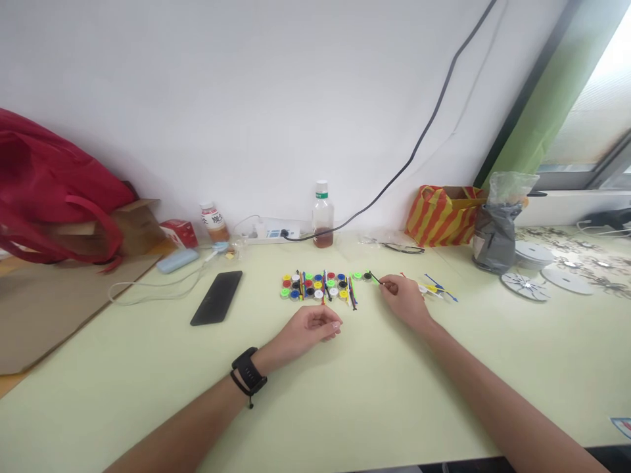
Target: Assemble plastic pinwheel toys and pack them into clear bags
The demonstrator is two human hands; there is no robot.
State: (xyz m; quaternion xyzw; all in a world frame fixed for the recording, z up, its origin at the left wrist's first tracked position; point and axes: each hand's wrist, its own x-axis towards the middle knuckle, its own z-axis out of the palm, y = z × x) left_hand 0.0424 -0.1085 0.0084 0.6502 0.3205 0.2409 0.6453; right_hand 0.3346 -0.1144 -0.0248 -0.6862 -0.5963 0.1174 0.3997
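My right hand [405, 299] pinches a thin black plastic stick [374, 278], its free end over the small discs at the right end of the group. Near my left hand [314, 328] lies the block of small round discs [309, 292] in red, blue, yellow, green, black and white, set in rows. My left fingers are loosely curled toward the thumb, with nothing visible in them. Several coloured sticks [351, 292] lie across the discs. To the right of my right hand are more loose sticks [440, 288], blue, yellow and white, partly hidden by the hand.
A black phone [217, 297] lies left of the discs. Along the wall stand a clear bottle [323, 217], a labelled bottle [214, 222], a power strip [276, 231] and a striped bag [444, 215]. White round plates [525, 287] and a grey bag [494, 236] are at right.
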